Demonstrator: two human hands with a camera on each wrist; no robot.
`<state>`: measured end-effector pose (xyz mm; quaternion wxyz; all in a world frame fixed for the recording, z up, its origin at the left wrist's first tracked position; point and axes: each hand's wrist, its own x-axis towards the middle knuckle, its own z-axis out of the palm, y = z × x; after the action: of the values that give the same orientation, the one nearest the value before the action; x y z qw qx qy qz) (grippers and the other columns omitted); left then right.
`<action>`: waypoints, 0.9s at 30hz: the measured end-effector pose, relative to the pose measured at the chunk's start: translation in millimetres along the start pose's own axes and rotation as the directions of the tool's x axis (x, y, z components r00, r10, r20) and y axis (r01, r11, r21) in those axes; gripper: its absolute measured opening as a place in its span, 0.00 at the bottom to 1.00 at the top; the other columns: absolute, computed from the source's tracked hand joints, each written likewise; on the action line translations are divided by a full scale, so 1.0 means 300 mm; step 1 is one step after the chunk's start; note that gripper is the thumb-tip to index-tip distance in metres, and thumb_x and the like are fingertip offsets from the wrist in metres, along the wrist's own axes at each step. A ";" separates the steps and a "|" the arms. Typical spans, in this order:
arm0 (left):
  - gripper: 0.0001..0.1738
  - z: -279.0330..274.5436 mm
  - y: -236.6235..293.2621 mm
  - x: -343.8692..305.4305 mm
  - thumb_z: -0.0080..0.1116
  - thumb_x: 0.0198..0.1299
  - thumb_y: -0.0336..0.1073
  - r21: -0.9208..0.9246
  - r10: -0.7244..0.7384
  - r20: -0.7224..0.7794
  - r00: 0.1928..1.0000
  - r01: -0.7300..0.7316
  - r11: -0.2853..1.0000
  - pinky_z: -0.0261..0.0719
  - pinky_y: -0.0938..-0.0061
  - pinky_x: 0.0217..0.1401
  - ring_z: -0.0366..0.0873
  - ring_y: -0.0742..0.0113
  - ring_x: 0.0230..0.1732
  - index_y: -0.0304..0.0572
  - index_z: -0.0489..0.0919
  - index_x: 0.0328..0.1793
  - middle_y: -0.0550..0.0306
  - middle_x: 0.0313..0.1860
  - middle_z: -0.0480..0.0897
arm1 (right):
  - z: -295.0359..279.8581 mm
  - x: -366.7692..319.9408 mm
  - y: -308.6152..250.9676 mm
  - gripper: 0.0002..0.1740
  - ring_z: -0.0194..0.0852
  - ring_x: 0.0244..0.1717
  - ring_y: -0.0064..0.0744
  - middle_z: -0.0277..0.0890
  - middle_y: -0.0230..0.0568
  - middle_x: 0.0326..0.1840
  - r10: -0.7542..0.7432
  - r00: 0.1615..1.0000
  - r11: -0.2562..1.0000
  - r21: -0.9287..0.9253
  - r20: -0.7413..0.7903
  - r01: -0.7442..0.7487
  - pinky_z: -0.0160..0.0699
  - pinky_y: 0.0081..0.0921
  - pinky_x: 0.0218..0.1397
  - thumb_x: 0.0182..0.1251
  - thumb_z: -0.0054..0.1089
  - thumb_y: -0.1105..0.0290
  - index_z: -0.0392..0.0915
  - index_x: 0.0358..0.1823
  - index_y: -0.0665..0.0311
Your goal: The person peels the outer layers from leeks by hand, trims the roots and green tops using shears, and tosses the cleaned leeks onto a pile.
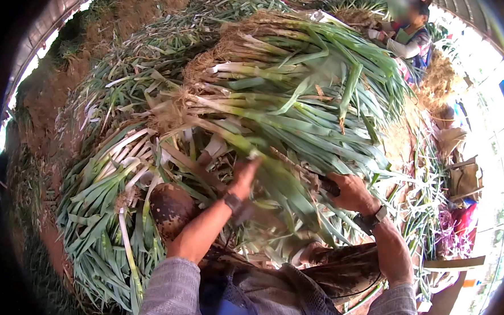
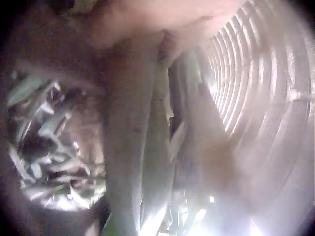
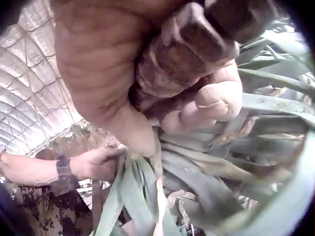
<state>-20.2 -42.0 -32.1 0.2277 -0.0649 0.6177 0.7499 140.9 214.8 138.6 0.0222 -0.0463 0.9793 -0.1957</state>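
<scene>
Hands apart from each other, both gripping. Head view: I have the left hand (image 1: 243, 178) curled round a long green, flat-leaved leek (image 1: 288, 195), possibly more than one; motion blur keeps me from counting. Its leaves hang beyond that hand, above the person's lap. The right hand (image 1: 351, 192) is clamped on a dark, brown-wrapped tool handle (image 1: 330, 186), just beside those leaves. Behind lies a broad heap of green-and-white leeks with brown roots (image 1: 293, 81).

Left wrist view: blurred; fingers over hanging leaves, pale ribbed roofing (image 2: 266, 73) beyond.

Right wrist view: thumb and fingers wrap the handle; leaves fan down from the left hand. Whether the thumb also touches a leaf, I can't tell.

Handling, my judgement: light; shaft firm, leaves limp, easily torn, perhaps slippery. I'd take hold on the pale shaft, above the roots.
</scene>
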 end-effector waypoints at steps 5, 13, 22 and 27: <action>0.22 0.109 -0.322 -0.099 0.66 0.62 0.46 0.095 0.117 0.323 0.939 -0.155 0.983 0.76 0.74 0.40 0.75 0.74 0.37 0.42 0.80 0.57 0.67 0.41 0.82 | 0.022 -0.046 0.028 0.20 0.80 0.37 0.55 0.81 0.52 0.35 -0.015 0.990 0.999 -0.037 0.143 0.021 0.79 0.44 0.43 0.53 0.65 0.68 0.80 0.50 0.60; 0.19 0.082 -0.408 -0.063 0.63 0.64 0.48 0.095 0.392 0.267 0.880 -0.429 0.898 0.78 0.74 0.36 0.77 0.73 0.39 0.46 0.80 0.55 0.66 0.46 0.80 | -0.022 -0.082 0.052 0.18 0.81 0.38 0.53 0.81 0.49 0.37 0.033 0.976 0.998 0.046 0.215 -0.044 0.78 0.43 0.43 0.51 0.66 0.67 0.80 0.46 0.59; 0.16 0.118 -0.190 -0.191 0.49 0.71 0.44 -0.293 0.006 0.322 0.947 0.094 0.951 0.83 0.70 0.39 0.80 0.72 0.44 0.47 0.77 0.57 0.61 0.44 0.79 | 0.023 -0.048 0.036 0.21 0.81 0.41 0.53 0.82 0.51 0.37 0.016 0.970 0.996 0.080 0.241 -0.037 0.78 0.43 0.45 0.53 0.67 0.66 0.80 0.50 0.63; 0.16 0.062 -0.345 -0.085 0.48 0.72 0.45 0.124 0.219 0.293 0.931 -0.264 0.957 0.84 0.69 0.39 0.81 0.71 0.45 0.46 0.76 0.57 0.61 0.47 0.79 | 0.075 0.089 -0.059 0.19 0.79 0.39 0.57 0.80 0.53 0.32 0.070 0.979 0.997 0.028 0.193 -0.077 0.76 0.47 0.41 0.53 0.63 0.67 0.81 0.48 0.59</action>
<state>49.5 -17.2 -110.9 0.2220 0.1355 0.6417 0.7215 117.1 187.3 123.9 0.1245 -0.0285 0.9700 -0.2067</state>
